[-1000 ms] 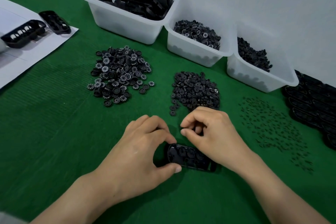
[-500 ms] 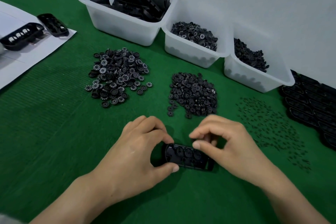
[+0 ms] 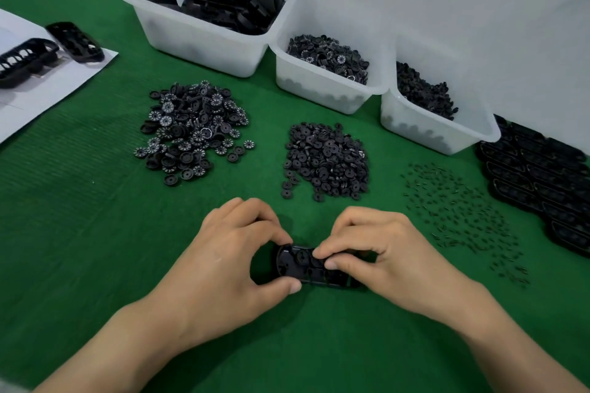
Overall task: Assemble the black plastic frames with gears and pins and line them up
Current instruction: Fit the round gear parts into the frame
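Green mat covers the table, and the black frame lies on it between both hands. The left hand pinches the frame's left end between thumb and forefinger. The right hand curls over its middle, thumb and forefinger tips nipped on it (any small part between them is hidden). Beyond lie a pile of numbered gears, a pile of plain gears and scattered pins. Lined-up frames sit far right.

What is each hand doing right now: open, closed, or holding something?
Left hand: closed, gripping the left end of the black plastic frame.
Right hand: closed, pinching the same frame near its middle.
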